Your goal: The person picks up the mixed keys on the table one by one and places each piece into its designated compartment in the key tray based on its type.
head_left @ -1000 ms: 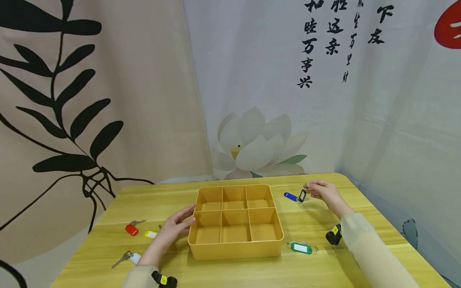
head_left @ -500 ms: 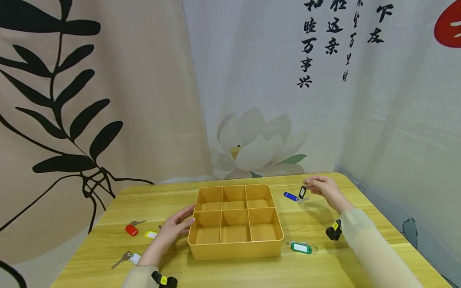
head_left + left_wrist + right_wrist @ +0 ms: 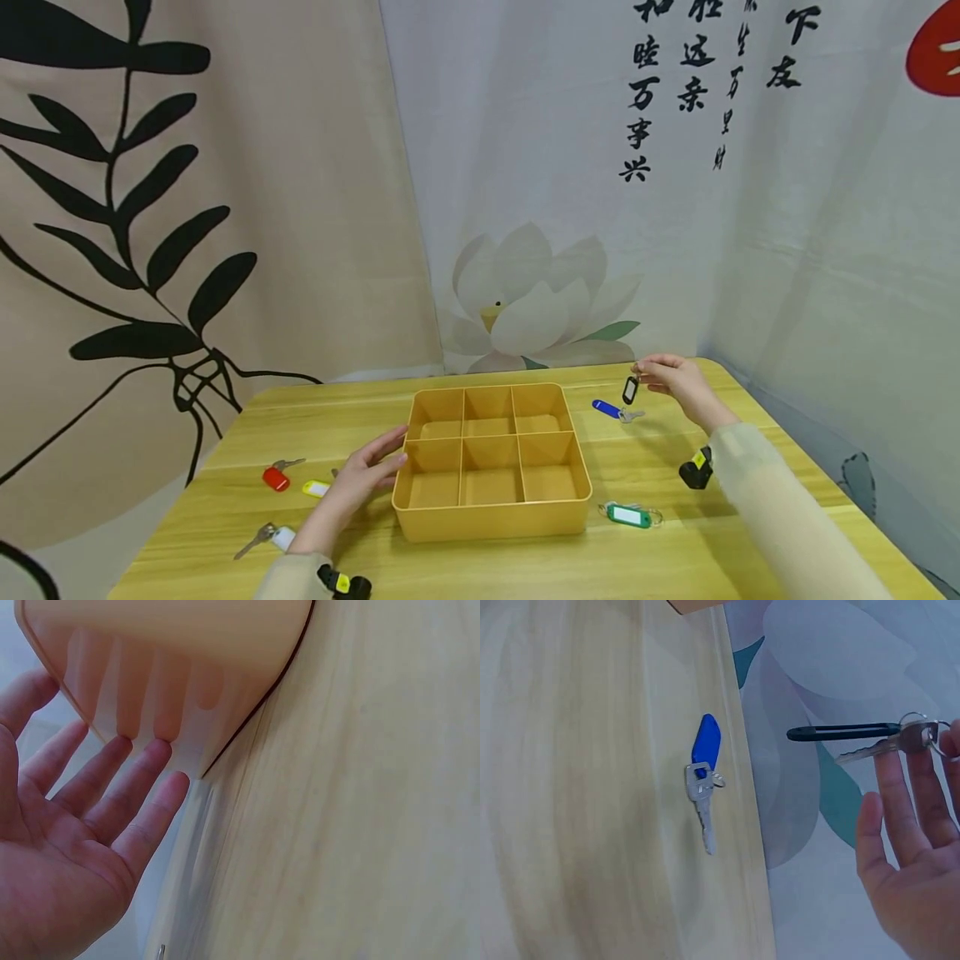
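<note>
Your right hand (image 3: 678, 387) pinches the black-tagged key (image 3: 913, 739) by its ring (image 3: 933, 747), above the surface (image 3: 600, 575) at far right. Your left hand (image 3: 367, 467), spread wide, touches the left side of the box (image 3: 491, 523). The key looks light, stiff, likely to swing; its ring suits holding.

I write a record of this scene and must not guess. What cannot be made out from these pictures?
What is joined to the yellow tag: head view, mostly hidden by the left hand.
Any writing on the black tag: head view, too small; right wrist view, seen edge-on.
Part of the right hand: right wrist view, cut off by the right edge.
A small metal piece: left wrist view, cut off by the bottom edge.
</note>
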The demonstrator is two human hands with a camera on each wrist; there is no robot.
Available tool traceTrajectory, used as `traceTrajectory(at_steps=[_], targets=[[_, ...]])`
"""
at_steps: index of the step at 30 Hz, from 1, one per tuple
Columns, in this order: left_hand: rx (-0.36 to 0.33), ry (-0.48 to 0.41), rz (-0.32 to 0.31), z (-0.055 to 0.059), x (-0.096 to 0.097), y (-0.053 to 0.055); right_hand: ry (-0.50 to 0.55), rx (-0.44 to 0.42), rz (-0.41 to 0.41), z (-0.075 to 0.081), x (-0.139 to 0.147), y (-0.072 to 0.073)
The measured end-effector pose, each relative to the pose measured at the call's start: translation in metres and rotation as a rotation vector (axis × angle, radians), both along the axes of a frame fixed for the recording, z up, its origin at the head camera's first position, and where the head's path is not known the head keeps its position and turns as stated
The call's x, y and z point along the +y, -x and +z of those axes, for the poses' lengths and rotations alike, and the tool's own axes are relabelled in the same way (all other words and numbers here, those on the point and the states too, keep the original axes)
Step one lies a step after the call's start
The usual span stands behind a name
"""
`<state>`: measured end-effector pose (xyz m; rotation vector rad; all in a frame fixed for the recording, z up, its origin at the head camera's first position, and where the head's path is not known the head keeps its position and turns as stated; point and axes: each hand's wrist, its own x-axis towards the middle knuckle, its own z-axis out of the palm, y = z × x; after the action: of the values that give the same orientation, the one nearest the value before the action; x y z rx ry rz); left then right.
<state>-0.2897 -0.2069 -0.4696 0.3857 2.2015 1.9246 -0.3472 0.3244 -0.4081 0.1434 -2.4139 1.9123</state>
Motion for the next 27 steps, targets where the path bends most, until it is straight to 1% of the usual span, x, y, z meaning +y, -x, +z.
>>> traceTrajectory(at_steps=[6,11,16,27], targets=[[-0.018,0.001,0.020,-0.001,-0.001,0.000,-0.012,0.011,0.027,0.010,-0.003,0.004],[-0.007,0.007,0.021,-0.001,-0.001,0.000,0.011,0.018,0.019,0.017,-0.006,0.007],[-0.011,0.004,0.033,-0.001,-0.001,0.000,0.032,0.027,0.010,0.024,-0.008,0.009],[-0.006,0.003,0.025,-0.002,-0.001,0.000,-0.014,0.064,0.006,0.038,-0.008,0.009]])
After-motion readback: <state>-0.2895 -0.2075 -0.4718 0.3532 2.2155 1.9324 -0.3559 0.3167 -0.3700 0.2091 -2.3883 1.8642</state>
